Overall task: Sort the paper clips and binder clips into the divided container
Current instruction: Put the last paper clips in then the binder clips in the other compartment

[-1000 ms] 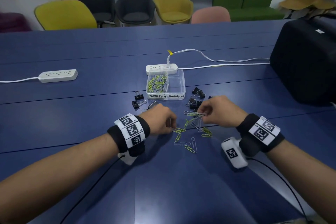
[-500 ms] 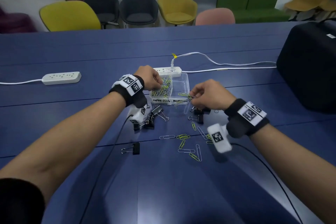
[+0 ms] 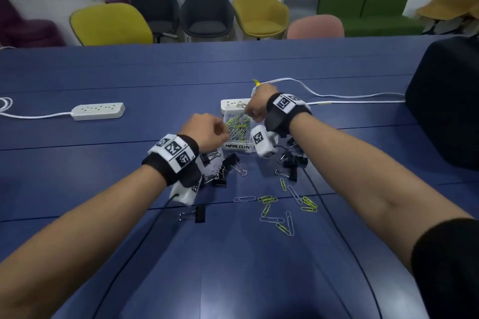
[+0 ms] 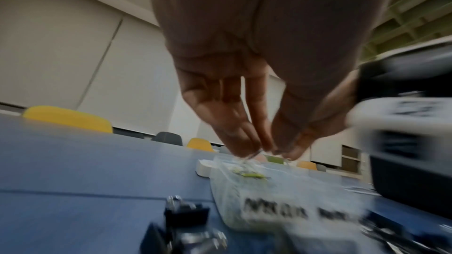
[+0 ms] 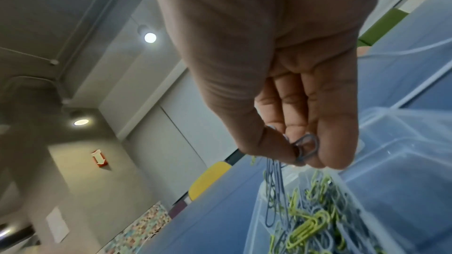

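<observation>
The clear divided container [image 3: 238, 147] is labelled PAPER CLIPS on its front wall, and its left compartment holds a heap of green and grey paper clips [image 3: 237, 124]. My right hand [image 3: 250, 114] hangs over that compartment's far side. It pinches several grey paper clips [image 5: 305, 146] that dangle above the heap [image 5: 315, 223]. My left hand [image 3: 223, 134] is at the container's near left edge, fingertips [image 4: 242, 142] pressed together on what looks like a thin wire clip, though the view is blurred. Loose paper clips [image 3: 280, 212] and black binder clips [image 3: 220, 176] [image 3: 293, 163] lie in front.
A single binder clip [image 3: 197, 213] lies nearer me. Two white power strips [image 3: 98, 111] [image 3: 233, 105] and a white cable [image 3: 337, 96] run behind the container. A big black box [image 3: 445, 101] stands at the right. Chairs line the table's far edge.
Both hands left the loose clips and went to the container. Since half a second ago the left hand has drawn back to its near left edge and the right hand has moved over the clip compartment.
</observation>
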Available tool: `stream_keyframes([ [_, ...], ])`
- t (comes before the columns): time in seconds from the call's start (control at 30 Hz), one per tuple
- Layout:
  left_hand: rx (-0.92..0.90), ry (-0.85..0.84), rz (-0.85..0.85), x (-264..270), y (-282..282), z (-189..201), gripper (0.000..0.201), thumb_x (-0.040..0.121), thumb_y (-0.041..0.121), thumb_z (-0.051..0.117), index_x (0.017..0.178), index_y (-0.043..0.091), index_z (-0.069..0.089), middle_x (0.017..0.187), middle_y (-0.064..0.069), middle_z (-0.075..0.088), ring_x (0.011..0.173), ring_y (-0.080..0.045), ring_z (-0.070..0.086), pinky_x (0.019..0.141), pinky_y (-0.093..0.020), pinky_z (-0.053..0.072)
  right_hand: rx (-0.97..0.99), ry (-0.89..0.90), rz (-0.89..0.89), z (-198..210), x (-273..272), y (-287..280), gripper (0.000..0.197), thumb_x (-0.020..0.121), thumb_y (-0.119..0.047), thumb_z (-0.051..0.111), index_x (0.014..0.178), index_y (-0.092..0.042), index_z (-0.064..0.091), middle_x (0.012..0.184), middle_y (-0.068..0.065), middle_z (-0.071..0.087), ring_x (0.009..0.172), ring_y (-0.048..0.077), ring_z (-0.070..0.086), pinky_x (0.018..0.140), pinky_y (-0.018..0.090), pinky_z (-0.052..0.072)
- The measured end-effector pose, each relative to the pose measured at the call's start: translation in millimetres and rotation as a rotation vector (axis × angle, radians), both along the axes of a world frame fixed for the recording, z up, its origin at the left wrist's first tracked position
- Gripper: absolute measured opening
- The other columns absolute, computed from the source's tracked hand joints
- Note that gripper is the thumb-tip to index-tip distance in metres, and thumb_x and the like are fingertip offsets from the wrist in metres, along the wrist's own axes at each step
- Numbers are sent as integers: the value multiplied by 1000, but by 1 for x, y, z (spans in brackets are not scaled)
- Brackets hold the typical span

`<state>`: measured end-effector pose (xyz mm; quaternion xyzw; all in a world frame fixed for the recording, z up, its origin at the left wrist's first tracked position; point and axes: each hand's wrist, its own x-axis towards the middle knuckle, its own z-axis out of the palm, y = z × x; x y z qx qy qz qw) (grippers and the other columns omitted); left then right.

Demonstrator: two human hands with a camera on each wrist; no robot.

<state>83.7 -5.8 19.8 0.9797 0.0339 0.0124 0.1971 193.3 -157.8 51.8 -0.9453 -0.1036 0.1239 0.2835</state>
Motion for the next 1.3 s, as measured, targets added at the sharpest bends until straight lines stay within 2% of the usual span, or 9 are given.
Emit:
stream_keyframes([
  [0.2,54,210,-255,-46,-22,-17,17,81,41,68,90,28,69,73,16,64,72,-5,59,75,-27,53,-55,61,108,-23,7,16,18,79,-14,72,67,-14,59,72,4,63,60,16,58,48,19,50],
  [0.37,107,210,-288,-56,-33,-24,18,83,42,64,98,31,68,81,17,63,81,-6,60,73,-25,48,207,-80,112,-29,10,-7,21,84,-15,61,102,-13,73,107,7,72,95,25,68,87,35,56],
  [0.47,90,212,-319,-59,-36,-26,22,82,38,66,102,31,68,92,14,69,79,-6,59,78,-26,52,328,-47,97,-15,-29,-46,20,85,-5,64,104,-6,71,96,15,74,75,19,67,70,32,59],
  [0.57,123,246,-389,-62,-44,-30,32,80,31,69,111,30,68,98,12,72,78,-4,55,81,-21,48,126,41,357,-17,-76,-90,16,82,-14,72,98,-17,71,80,7,75,60,13,62,58,25,52],
  [0.67,154,284,-435,-65,-56,-32,35,79,23,71,114,26,68,100,10,73,78,-4,55,74,-15,42,-220,30,434,-33,-111,-129,22,73,-24,77,94,-27,72,75,-7,73,62,3,60,63,17,48],
  [0.83,147,251,-465,-68,-81,-34,40,77,38,74,114,23,68,101,7,71,91,-13,63,74,-19,45,-500,56,319,-52,-138,-159,27,63,-21,80,88,-25,70,68,-17,57,77,13,62,73,28,55],
  [0.97,235,245,-490,-71,-97,-40,69,66,65,73,120,23,63,109,1,63,100,-21,59,88,-34,51,-485,-8,300,-64,-140,-153,29,66,-20,77,93,-28,69,78,-11,59,80,16,62,75,29,56],
  [1.2,327,174,-507,-79,-118,-43,73,57,76,70,100,17,65,99,-4,59,90,-27,59,71,-33,47,-401,-108,395,-63,-139,-136,25,68,-29,80,89,-31,67,81,-13,56,83,14,57,74,29,52],
  [1.3,328,153,-511,-80,-122,-44,68,61,72,71,98,15,64,100,-7,59,90,-28,59,71,-34,47,-439,-129,508,-59,-131,-137,52,66,-38,81,114,-36,62,103,-8,52,91,12,51,80,35,50],
])
